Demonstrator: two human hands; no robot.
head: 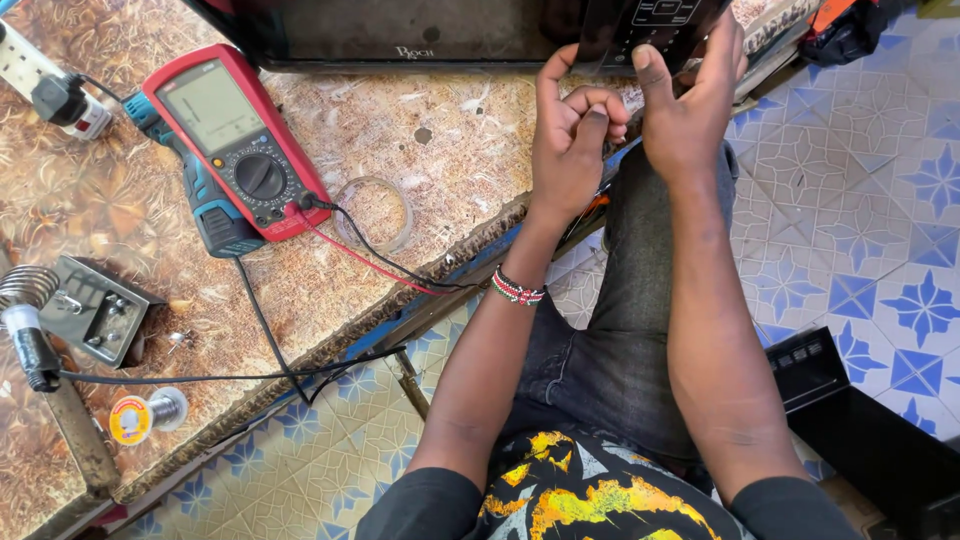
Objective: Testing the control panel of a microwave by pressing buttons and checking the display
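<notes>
We curled left hand point(570, 140) shut, contents hidden; right hand point(690, 100) gripped black glossy button panel point(655, 25); red multimeter point(235, 140) lay unused.

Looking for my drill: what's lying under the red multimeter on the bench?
Under the red multimeter lies a blue-and-black cordless drill, its body sticking out at the meter's left and lower edges. The part beneath the meter is covered and cannot be seen.
</notes>
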